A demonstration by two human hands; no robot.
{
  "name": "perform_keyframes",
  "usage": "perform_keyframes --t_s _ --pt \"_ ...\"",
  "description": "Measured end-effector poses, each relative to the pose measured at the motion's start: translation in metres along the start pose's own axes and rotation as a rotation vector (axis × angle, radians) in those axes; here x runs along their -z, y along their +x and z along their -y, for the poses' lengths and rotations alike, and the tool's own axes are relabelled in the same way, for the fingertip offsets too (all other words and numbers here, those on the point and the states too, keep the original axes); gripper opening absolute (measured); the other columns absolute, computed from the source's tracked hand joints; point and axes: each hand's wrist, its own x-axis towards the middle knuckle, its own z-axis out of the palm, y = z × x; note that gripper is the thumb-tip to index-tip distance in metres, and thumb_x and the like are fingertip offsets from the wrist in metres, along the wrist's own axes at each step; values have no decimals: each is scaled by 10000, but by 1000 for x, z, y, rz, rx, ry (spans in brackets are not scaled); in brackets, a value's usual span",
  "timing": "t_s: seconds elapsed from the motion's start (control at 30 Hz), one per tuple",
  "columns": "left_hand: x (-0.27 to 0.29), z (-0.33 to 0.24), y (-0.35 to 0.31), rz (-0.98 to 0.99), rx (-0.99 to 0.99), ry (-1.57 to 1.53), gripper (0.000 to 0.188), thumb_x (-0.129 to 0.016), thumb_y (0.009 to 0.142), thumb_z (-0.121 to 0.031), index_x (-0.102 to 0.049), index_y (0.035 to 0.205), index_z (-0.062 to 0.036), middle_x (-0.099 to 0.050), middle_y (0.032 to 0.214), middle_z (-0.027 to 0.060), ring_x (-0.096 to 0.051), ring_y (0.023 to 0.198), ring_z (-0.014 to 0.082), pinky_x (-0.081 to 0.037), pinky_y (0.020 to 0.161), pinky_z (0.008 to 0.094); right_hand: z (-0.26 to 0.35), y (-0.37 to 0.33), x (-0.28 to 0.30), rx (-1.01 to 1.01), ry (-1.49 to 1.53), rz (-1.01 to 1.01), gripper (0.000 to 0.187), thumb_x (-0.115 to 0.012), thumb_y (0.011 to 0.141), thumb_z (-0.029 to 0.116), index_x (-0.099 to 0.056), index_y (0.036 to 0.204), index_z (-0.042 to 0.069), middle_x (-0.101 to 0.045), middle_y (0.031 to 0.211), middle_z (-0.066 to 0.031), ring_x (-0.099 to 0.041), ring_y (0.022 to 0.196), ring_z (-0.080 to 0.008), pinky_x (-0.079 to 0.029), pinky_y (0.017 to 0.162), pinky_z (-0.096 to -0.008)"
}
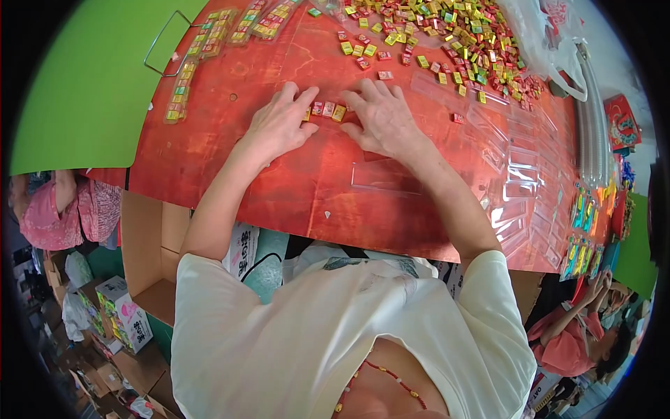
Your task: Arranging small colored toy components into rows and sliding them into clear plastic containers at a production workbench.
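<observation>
A short row of small red, white and yellow boxes [328,109] lies on the red tabletop between my hands. My left hand [279,120] curls its fingers and thumb round the left end of the row. At the right end, my right hand [382,119] does the same, its fingers covering part of the last boxes. The row appears to rest on the table, though my fingertips partly hide its ends. Just below my right hand lies a clear plastic tray [384,178], partly under my forearm.
A big heap of small boxes [447,35] spreads at the far right, beside a white plastic bag [534,35]. Many clear trays [520,181] lie to the right. Filled trays [213,33] and a wire handle [164,43] are far left. Other people sit at both sides.
</observation>
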Motion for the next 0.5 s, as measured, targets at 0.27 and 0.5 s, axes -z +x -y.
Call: perform_keyframes --t_s 0.27,0.5 --pt "-10 -28 9 27 97 -60 583 -705 874 -181 -483 1398 -53 -476 1273 176 -613 1079 404 -523 880 489 -8 13 -17 -26 1 117 390 -737 805 215 -665 1175 110 -589 1061 -89 -581 1036 -276 -448 884 -431" --pt "-4 -4 -3 -92 37 -180 624 -742 843 -212 -484 1389 -55 -487 1265 194 -609 1080 415 -531 889 477 -21 7 -11 -15 108 36 443 -733 810 207 -635 1229 103 -597 1103 -103 -586 1084 -304 -444 895 -452"
